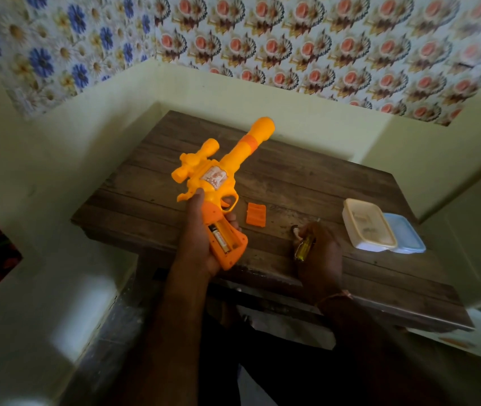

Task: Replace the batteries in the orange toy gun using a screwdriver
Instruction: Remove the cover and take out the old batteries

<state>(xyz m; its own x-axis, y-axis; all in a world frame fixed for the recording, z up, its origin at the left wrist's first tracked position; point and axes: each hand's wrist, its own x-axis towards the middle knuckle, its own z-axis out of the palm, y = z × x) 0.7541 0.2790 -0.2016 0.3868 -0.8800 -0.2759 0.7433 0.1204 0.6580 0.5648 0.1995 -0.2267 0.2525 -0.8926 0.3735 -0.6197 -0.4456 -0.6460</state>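
Above the wooden table [306, 183], left hand [201, 247] grips the toy gun [218, 177] grip-up, exposing its battery [221, 239], while right hand [319, 247] clasps the screwdriver [303, 248] ready.

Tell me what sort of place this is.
Probably a room in a home, not a workshop: floral wallpaper above painted walls, a small wooden table pushed into the corner, and plastic food containers on it.
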